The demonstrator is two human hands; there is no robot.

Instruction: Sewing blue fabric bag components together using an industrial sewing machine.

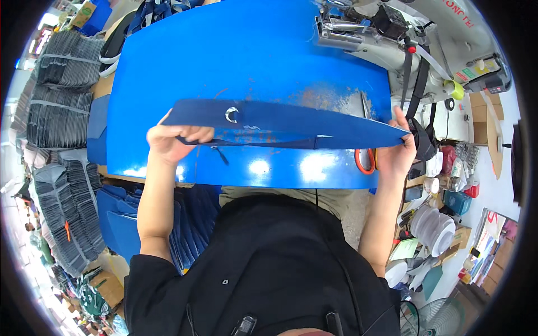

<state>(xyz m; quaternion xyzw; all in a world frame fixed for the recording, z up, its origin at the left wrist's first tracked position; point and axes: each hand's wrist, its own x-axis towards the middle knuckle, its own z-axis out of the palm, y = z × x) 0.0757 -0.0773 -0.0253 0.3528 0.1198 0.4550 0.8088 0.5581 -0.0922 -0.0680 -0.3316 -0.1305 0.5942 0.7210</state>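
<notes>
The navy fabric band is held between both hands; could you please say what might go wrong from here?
Orange-handled scissors lie partly beneath the navy fabric band near the right hand, so cloth might snag. Their handles sit near the front edge of the blue table, so a nudge could drop them.

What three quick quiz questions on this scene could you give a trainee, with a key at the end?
1. True or false: the left hand and the right hand both hold the dark blue fabric.
2. Which colour is the table?
A) green
B) blue
C) yellow
3. Fill the gap: the scissors with orange handles lie nearer the ____ hand.

Key: 1 true; 2 B; 3 right.
</notes>
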